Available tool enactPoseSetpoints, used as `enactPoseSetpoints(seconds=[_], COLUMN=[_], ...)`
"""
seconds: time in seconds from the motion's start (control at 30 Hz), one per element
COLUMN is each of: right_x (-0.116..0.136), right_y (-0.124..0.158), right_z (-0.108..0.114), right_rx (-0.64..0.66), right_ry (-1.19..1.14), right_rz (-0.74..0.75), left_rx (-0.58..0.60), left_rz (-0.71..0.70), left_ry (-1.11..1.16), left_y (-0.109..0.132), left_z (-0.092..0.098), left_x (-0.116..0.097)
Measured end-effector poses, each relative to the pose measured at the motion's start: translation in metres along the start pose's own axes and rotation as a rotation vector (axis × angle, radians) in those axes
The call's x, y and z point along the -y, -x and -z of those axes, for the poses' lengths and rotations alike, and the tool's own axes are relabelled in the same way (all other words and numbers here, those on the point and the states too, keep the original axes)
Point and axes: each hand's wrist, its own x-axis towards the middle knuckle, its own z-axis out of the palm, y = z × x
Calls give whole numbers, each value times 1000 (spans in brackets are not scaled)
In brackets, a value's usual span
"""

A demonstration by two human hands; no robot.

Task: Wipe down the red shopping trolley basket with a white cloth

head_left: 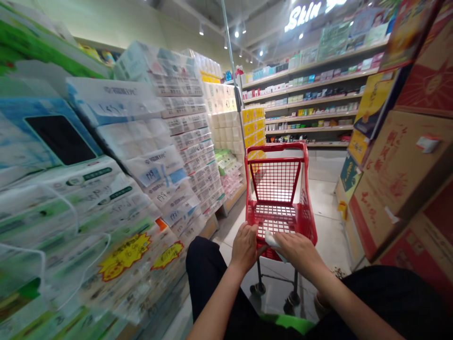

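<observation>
A red plastic shopping cart point(275, 182) stands right in front of my knees, its basket empty as far as I can see. My left hand point(245, 246) grips the cart's near rim at the left corner. In my right hand point(299, 251) is a bunched white cloth point(271, 239), pressed against the near rim a little to the right. Part of the cloth hangs below the fingers, and the palm hides the rest. Below the basket, dark wheels point(292, 299) rest on the floor.
Stacked tissue packs point(191, 141) line the left side, with a phone point(61, 140) and a white cable point(76, 212) on them. Cardboard boxes point(399, 160) are piled on the right. Shelves of small products point(311, 89) stand behind the cart. Something green point(288, 323) shows between my legs.
</observation>
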Motion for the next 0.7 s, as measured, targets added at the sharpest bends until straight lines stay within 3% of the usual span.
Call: enactPoseSetpoints(seconds=[0.13,0.23,0.37,0.6,0.7], right_x=[-33,-40,-19,40,48], right_y=[28,36,27,-7,-11], right_z=[16,24,23,-2,-1], right_rx=[-3,6,36,-3,-19], right_ry=[-10,-37,7,60,30], right_rz=[46,52,3,-16,2], left_rx=[6,-7,-30,-83,-63], left_rz=[35,36,32,7,29], left_ry=[13,20,30,36,72], left_y=[1,3,6,15,16], left_z=[-1,-1,-2,-13,-6], left_x=[-4,-11,-22,-29,-29])
